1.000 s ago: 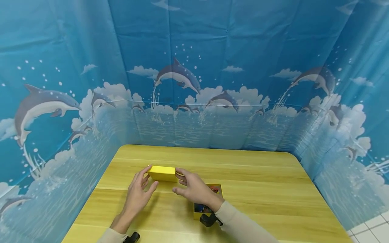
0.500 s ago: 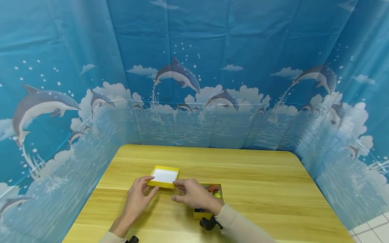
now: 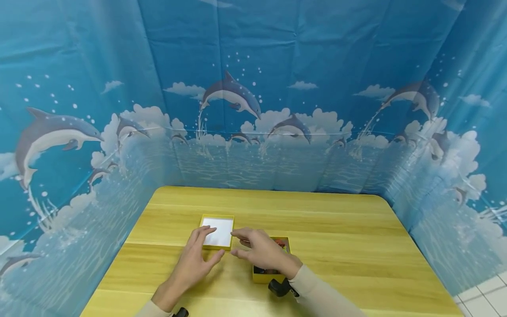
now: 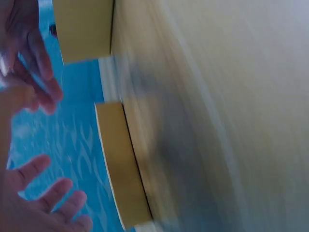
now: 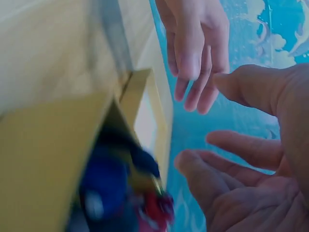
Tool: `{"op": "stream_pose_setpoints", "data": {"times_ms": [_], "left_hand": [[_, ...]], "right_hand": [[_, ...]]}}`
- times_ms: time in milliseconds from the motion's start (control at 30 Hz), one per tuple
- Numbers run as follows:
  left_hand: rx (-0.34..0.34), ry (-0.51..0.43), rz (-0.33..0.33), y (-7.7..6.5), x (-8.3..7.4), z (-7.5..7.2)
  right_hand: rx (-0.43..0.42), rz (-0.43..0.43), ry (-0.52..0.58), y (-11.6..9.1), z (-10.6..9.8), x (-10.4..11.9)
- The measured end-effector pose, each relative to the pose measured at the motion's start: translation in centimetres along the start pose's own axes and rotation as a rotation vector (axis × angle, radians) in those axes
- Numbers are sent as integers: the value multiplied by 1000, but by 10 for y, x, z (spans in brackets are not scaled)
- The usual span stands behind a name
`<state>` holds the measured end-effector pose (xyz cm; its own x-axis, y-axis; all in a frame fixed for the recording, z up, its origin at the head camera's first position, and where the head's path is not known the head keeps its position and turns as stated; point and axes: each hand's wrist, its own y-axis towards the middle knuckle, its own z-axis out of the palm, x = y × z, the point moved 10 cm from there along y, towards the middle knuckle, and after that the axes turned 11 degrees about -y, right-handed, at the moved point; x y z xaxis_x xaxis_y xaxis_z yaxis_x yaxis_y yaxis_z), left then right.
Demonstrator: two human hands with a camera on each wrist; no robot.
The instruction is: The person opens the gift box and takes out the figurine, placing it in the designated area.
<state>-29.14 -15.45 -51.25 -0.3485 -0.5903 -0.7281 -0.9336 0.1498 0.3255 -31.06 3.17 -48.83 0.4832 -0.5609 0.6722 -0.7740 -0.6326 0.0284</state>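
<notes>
A yellow box lid [image 3: 218, 248] lies on the table with its white inside facing up. My left hand [image 3: 194, 259] hovers over its near left side, fingers spread and holding nothing. By the lid's right edge is my right hand [image 3: 263, 253], also free, its fingers loosely bent. Beneath the right forearm stands the open yellow box [image 3: 266, 278], partly covered by that hand. Small colourful figures [image 5: 104, 186], blue and red ones among them, fill the box in the right wrist view; they are blurred. The left wrist view shows the lid's side wall [image 4: 123, 164] flat on the tabletop.
The yellow wood-grain table [image 3: 336, 251] carries the box and lid. A blue curtain [image 3: 253, 167] printed with dolphins hangs round its back and sides. White floor tiles [image 3: 483, 295] show at the lower right.
The lid was held on edge between both hands, then tipped back and lowered until it lay flat, white side up. Both hands have let go and moved slightly right.
</notes>
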Motion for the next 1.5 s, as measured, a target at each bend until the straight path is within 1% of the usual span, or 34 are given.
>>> {"op": "stream_pose_setpoints", "data": {"times_ms": [33, 167, 267, 433, 533, 700, 833, 1000, 1200, 1300, 1500], "left_hand": [[31, -5, 11, 0, -5, 6], [170, -42, 14, -1, -23, 32], [248, -59, 26, -1, -34, 48], [316, -39, 82, 1, -49, 72], [353, -25, 86, 4, -55, 85], [412, -19, 62, 8, -57, 103], [444, -28, 57, 9, -57, 112], [454, -62, 38, 11, -54, 119], [469, -139, -20, 13, -46, 122], [471, -163, -28, 13, -46, 122], [455, -182, -33, 13, -44, 123]], "right_hand": [[-19, -10, -7, -3, -5, -1], [-86, -32, -30, -12, -26, -5], [-122, -44, -30, -19, -39, -10], [-147, -53, -60, -35, -54, -20], [-149, -57, -81, -42, -60, -26], [-150, -87, -117, -51, -67, -33], [-148, -121, -163, -56, -69, -36], [-148, -158, -232, -61, -68, -38], [-107, -167, -277, -60, -63, -39], [-96, -154, -298, -58, -61, -42], [-90, -155, -322, -55, -58, -45]]}}
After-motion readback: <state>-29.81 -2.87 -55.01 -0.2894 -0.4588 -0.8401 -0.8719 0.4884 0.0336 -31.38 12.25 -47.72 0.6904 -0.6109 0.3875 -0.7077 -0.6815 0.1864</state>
